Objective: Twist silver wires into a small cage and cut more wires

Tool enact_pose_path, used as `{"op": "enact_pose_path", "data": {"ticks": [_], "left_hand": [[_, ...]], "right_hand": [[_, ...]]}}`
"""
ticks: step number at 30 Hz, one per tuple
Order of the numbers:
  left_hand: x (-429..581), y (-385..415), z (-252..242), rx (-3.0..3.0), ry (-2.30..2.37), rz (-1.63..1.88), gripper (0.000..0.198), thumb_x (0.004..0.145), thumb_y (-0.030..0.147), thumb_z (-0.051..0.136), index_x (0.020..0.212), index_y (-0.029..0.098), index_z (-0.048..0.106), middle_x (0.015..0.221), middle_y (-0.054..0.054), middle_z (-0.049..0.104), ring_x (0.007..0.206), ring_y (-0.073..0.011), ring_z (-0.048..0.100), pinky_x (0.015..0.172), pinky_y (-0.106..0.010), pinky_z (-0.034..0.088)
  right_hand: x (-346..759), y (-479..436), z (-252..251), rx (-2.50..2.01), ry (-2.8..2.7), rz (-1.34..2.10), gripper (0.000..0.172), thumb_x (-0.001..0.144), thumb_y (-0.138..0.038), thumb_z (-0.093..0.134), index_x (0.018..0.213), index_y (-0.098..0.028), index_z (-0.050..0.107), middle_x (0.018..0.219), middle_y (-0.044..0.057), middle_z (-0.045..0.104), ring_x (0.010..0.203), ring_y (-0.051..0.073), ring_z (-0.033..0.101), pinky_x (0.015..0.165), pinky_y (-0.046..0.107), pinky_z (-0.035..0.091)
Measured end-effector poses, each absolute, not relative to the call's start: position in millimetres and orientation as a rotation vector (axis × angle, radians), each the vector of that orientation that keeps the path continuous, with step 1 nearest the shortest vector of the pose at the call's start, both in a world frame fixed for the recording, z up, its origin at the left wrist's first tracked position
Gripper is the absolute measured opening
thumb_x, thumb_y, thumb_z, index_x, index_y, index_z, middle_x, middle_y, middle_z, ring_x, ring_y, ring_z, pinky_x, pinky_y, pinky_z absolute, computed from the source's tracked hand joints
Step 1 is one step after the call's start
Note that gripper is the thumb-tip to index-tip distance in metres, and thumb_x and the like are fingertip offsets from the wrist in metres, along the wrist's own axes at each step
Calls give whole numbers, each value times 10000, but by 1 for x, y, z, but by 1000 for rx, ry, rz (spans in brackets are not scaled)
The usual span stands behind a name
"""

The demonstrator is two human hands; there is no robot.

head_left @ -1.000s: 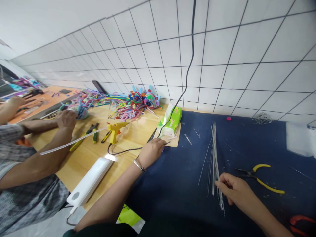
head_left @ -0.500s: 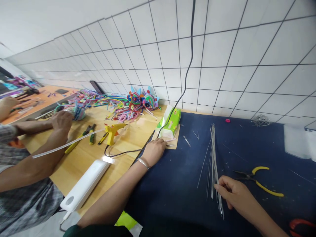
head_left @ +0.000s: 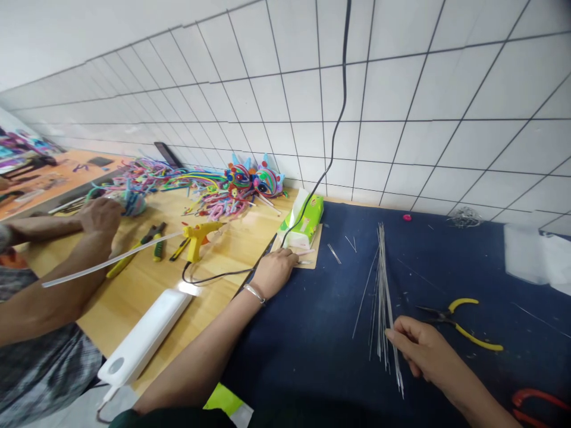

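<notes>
A bundle of thin straight metal wires (head_left: 381, 285) lies lengthwise on the dark blue cloth (head_left: 321, 339). My right hand (head_left: 422, 345) is at its near right side, thumb and forefinger pinched on one or more wires. My left hand (head_left: 274, 273) lies palm down with slightly bent fingers at the edge of a small cardboard piece (head_left: 316, 254); its thumb is out of sight. Short wire pieces (head_left: 305, 262) sit by those fingertips. On the cardboard stands a green tissue pack (head_left: 307, 223). Several cut wires (head_left: 334, 254) lie to its right.
Yellow-handled pliers (head_left: 459, 321) and red handles (head_left: 537, 404) are at right. A yellow glue gun (head_left: 196, 238), white power strip (head_left: 145, 339) and colourful pipe cleaners (head_left: 209, 184) occupy the wooden table. A co-worker's arm (head_left: 57, 285) reaches in from the left. A black cable (head_left: 332, 151) hangs down.
The view has shifted slightly, so everything sits a little further left. My right thumb and forefinger stay on the wires, and my left hand keeps its place by the cardboard.
</notes>
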State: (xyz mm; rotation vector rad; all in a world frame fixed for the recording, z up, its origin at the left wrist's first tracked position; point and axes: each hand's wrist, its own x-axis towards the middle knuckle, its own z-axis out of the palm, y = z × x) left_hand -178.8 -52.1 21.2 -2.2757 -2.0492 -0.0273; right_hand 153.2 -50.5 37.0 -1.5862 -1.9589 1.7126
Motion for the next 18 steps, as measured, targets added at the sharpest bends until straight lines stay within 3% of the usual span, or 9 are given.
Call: {"op": "enact_pose_path", "data": {"ticks": [18], "left_hand": [[-181, -55, 22, -2269, -1947, 41, 189, 780, 85, 408, 872, 186, 540, 835, -69, 537, 831, -195, 504, 743, -302, 391]], "right_hand": [[160, -54, 31, -1534, -1914, 1708, 337, 826, -433, 375, 599, -193, 313, 438, -84, 340, 365, 64, 408, 449, 183, 324]]}}
